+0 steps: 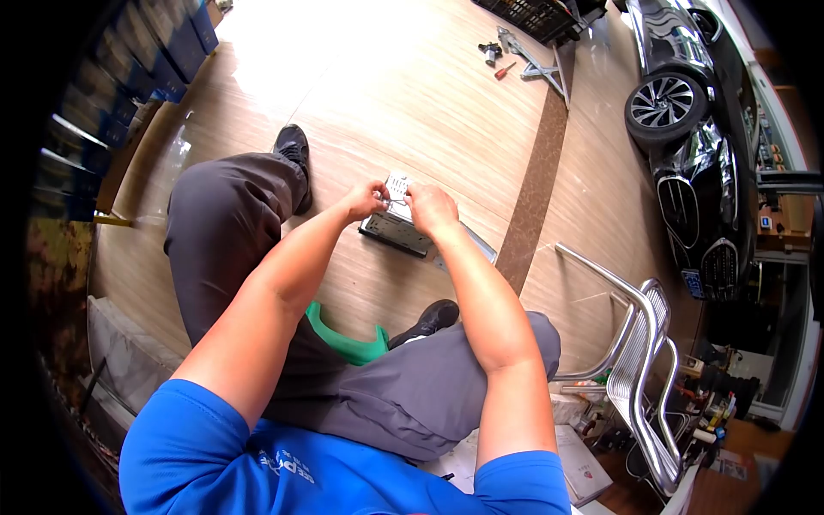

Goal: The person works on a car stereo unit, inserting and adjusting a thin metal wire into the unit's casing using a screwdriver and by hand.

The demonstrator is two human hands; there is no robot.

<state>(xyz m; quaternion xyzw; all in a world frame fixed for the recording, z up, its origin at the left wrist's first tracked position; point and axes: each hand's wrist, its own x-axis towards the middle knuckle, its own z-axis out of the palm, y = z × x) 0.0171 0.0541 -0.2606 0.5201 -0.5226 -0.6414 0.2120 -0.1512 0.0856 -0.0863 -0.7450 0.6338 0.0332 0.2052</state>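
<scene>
Metal box (396,230) sits on the floor (446,112) in front of you, in the middle of the scene, between your two hands. Its pale top and a darker side with slots and small holes show. Your left hand (367,200) is at its left upper edge, with thumb and fingers bent close together. Your right hand (432,209) reaches in at the right upper edge, fingers bent down toward the top, its palm hiding part of the box. Something thin, like a wire, shows between your fingertips, but it is too small to tell whether either hand is clamped on it or on the box itself.

Just right of the box, partly behind your right forearm, a flat metal piece (482,244) lies on the floor. Your left shoe (293,156) is flat on the floor, left of the box and a bit farther away; your right shoe (436,318) is on the near side. A green curved piece (348,345) shows between your legs.

On the far right of the floor, a red-handled screwdriver (505,71) lies between a small dark tool (490,53) and a silver metal frame (534,67), with a black crate (534,15) beyond them. A brown band (534,193) crosses the tiles right of the box. Farther right stands a black car (705,163), and on the near right is a chair (639,343) with shiny metal tubes.
</scene>
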